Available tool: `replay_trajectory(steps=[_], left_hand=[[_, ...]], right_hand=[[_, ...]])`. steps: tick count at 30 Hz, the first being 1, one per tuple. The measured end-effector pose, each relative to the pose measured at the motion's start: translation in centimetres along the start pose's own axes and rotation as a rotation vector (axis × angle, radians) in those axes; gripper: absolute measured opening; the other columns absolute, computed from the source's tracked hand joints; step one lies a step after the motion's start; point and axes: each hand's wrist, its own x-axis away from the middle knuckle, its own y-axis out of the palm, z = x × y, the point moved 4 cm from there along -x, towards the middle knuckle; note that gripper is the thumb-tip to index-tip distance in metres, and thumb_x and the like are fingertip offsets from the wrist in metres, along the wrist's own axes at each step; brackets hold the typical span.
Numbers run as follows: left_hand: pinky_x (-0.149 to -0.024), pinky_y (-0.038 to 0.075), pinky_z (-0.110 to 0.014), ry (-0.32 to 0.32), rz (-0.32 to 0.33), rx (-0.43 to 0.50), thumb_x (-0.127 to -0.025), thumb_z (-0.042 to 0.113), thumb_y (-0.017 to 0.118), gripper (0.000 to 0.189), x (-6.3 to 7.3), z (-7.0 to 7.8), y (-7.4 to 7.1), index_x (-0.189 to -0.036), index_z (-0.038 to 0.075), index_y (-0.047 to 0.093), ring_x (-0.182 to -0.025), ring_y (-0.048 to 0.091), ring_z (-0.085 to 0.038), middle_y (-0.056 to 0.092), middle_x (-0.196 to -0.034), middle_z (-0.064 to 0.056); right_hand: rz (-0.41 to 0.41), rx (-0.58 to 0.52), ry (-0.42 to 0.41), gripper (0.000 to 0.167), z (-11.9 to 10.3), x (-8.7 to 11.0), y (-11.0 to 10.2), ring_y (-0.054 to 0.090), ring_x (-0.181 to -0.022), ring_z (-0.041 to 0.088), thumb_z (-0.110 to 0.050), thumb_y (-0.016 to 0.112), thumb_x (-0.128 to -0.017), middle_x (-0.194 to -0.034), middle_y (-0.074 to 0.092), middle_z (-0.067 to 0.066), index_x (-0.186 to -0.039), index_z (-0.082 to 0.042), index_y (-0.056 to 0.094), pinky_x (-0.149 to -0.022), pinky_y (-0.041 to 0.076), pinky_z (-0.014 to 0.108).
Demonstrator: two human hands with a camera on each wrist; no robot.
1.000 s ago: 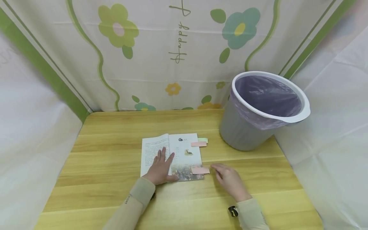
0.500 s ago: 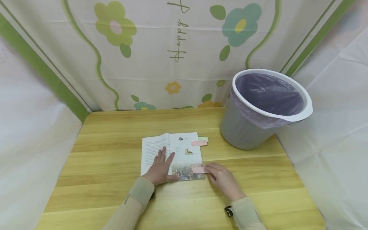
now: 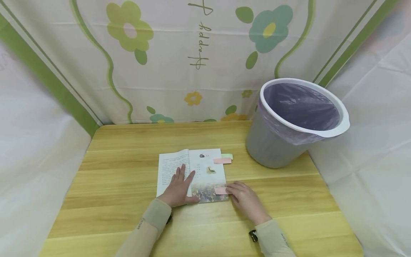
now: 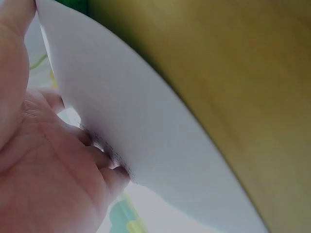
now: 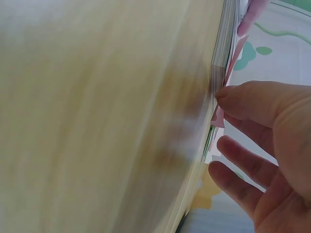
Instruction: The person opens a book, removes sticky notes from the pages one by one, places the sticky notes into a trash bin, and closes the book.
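Observation:
An open book point(image 3: 205, 175) lies on the wooden table, with text on its left page and pictures on its right. My left hand point(image 3: 178, 189) rests on it, fingers spread across the left page and thumb over the bottom of the right one. In the left wrist view the same hand point(image 4: 53, 150) lies against the book's pages point(image 4: 131, 102). At the book's lower right edge my right hand point(image 3: 246, 200) pinches the free end of a pink sticky note point(image 3: 220, 191). Another pink sticky note point(image 3: 222, 161) and a green one point(image 3: 228, 156) stick out higher up that edge.
A grey trash bin point(image 3: 268, 146) with a white rim and a purple liner stands at the table's back right. Behind the wooden table point(image 3: 128, 142) hangs a flowered cloth point(image 3: 167, 64). White cloth sheets point(image 3: 363, 160) close off both sides.
My right hand has moved left to the lower pink sticky note and taken its end between thumb and fingers. The left hand has stayed on the book.

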Motion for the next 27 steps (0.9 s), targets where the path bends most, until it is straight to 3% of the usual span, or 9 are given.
replay_trajectory(steps=[10,19,27], left_hand=[[-0.116,0.011,-0.058,0.008,0.014,0.003,-0.080,0.064,0.072,0.117,0.00,-0.12,0.06,-0.159,0.005,0.009,-0.146,-0.005,-0.046,-0.009,-0.160,-0.028],[-0.117,0.011,-0.058,0.012,0.018,0.024,-0.080,0.062,0.073,0.116,0.06,-0.11,0.06,-0.159,0.005,0.010,-0.147,-0.005,-0.046,-0.009,-0.161,-0.028],[-0.116,0.011,-0.059,0.010,0.015,0.020,-0.080,0.062,0.073,0.116,0.16,-0.11,0.14,-0.159,0.004,0.010,-0.147,-0.004,-0.046,-0.009,-0.160,-0.028]], right_hand=[[-0.009,-0.008,0.002,0.032,-0.07,-0.15,0.34,0.064,-0.111,0.029,0.000,0.081,-0.077,-0.118,0.069,0.009,-0.109,-0.007,0.075,-0.095,0.051,0.043],[-0.050,-0.022,0.072,0.028,-0.28,-0.34,0.35,0.066,-0.107,0.026,-0.002,0.078,-0.082,-0.117,0.070,0.008,-0.109,-0.009,0.076,-0.091,0.053,0.039],[-0.049,-0.018,0.079,0.025,-0.38,-0.45,0.27,0.067,-0.105,0.025,-0.003,0.077,-0.084,-0.115,0.071,0.007,-0.107,-0.010,0.077,-0.090,0.054,0.038]])
